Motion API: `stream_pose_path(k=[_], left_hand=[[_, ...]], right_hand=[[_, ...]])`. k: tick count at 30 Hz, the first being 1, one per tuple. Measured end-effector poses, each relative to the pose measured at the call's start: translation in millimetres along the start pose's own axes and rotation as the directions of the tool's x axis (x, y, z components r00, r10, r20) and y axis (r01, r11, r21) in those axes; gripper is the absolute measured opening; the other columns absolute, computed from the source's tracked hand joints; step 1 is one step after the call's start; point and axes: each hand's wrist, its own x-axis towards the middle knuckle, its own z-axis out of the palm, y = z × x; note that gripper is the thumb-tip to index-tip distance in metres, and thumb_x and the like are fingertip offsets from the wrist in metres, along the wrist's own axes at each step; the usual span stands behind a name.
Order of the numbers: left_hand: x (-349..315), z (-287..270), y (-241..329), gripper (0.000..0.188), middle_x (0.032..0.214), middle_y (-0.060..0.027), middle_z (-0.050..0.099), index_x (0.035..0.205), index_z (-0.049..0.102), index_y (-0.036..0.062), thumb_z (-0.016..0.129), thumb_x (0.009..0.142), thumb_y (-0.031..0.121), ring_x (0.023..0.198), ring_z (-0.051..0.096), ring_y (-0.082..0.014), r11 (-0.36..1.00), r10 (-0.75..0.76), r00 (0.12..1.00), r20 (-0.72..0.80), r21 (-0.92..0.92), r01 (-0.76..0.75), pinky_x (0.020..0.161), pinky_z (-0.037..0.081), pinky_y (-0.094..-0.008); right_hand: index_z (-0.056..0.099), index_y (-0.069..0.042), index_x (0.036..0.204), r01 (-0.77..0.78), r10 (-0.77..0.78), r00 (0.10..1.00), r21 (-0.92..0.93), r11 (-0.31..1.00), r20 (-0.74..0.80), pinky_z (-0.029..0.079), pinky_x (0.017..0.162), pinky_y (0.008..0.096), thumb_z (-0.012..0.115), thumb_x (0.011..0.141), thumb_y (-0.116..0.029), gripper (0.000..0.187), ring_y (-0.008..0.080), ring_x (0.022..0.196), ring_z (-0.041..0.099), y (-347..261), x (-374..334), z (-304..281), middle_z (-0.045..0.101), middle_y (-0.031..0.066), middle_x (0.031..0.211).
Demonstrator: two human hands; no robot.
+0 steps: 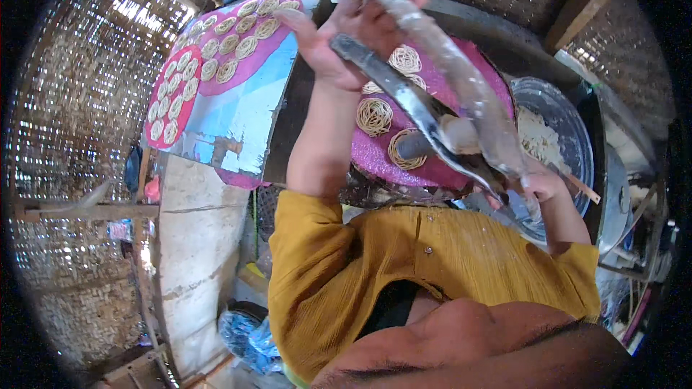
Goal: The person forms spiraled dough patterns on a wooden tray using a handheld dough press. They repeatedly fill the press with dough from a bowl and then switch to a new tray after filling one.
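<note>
A long two-armed metal noodle press (432, 108), dusted with flour, is held slantwise over a round pink mat (375, 162). My left hand (346, 29) is raised at the top and wraps the far ends of both press handles. My right hand (540, 184) grips the press at its lower end, by the hinge, above the basin's edge. The press cup (440, 137) sits between the arms over the mat. Several round coils of pale noodle (375, 115) lie on the pink mat under the press.
A second mat (223, 101), pink and light blue, leans at the left with several noodle coils (216, 47) in rows. A metal basin (569, 130) holding pale dough and a stick stands at the right. Woven bamboo walls surround the place; a wooden bench is at the left.
</note>
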Motion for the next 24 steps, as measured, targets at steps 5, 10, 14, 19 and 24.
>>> stream_pose_path(k=[5,10,14,19,24], left_hand=[[21.9,-13.4,-29.8,0.078,0.116,-0.0121,0.045,0.122,0.037,0.0079,0.052,0.067,0.061,0.113,0.039,-0.0297,0.978,0.058,0.996,0.063,0.196,-0.070,0.090,0.036,-0.0412],[11.7,-69.6,-43.2,0.054,0.096,-0.0059,0.051,0.100,0.050,0.0099,0.054,0.071,0.056,0.095,0.050,-0.0251,0.995,0.057,0.976,-0.210,0.089,-0.039,0.085,0.039,-0.0456],[0.4,-94.1,-37.9,0.046,0.083,-0.0090,0.057,0.081,0.057,0.0089,0.045,0.078,0.053,0.082,0.057,-0.0282,0.994,0.087,0.921,-0.380,-0.022,-0.103,0.064,0.050,-0.0407],[-10.9,-87.1,-39.5,0.040,0.076,-0.0038,0.052,0.073,0.052,0.0135,0.046,0.078,0.053,0.071,0.051,-0.0211,0.992,0.124,0.895,-0.429,0.041,-0.118,0.056,0.046,-0.0353],[-12.1,-69.3,-47.9,0.046,0.073,-0.0060,0.054,0.070,0.054,0.0115,0.043,0.078,0.055,0.071,0.051,-0.0239,0.979,0.167,0.904,-0.394,-0.040,-0.198,0.054,0.043,-0.0330]], right_hand=[[0.045,0.004,0.109,0.004,-0.016,0.991,-0.089,0.996,-0.132,0.043,0.055,0.0287,0.053,0.066,-0.056,0.075,0.0232,0.065,0.057,-7.2,-31.5,-20.4,0.057,0.0182,0.085],[0.051,0.002,0.102,-0.075,0.060,0.971,-0.054,0.996,-0.229,0.045,0.057,0.0262,0.053,0.068,-0.054,0.065,0.0185,0.066,0.058,-13.0,-14.0,-44.0,0.059,0.0136,0.082],[0.052,0.002,0.101,-0.215,0.168,0.952,-0.166,0.963,-0.256,0.045,0.064,0.0304,0.054,0.069,-0.052,0.063,0.0203,0.071,0.056,-4.8,6.7,-61.0,0.058,0.0133,0.084],[0.056,0.001,0.090,-0.205,0.136,0.967,-0.336,0.920,-0.217,0.045,0.058,0.0271,0.054,0.069,-0.051,0.056,0.0162,0.065,0.056,-0.6,11.9,-58.4,0.059,0.0092,0.077],[0.057,0.001,0.092,-0.195,0.106,0.959,-0.343,0.919,-0.263,0.045,0.055,0.0262,0.057,0.069,-0.045,0.052,0.0143,0.066,0.054,-30.2,-11.1,-40.7,0.058,0.0080,0.080]])
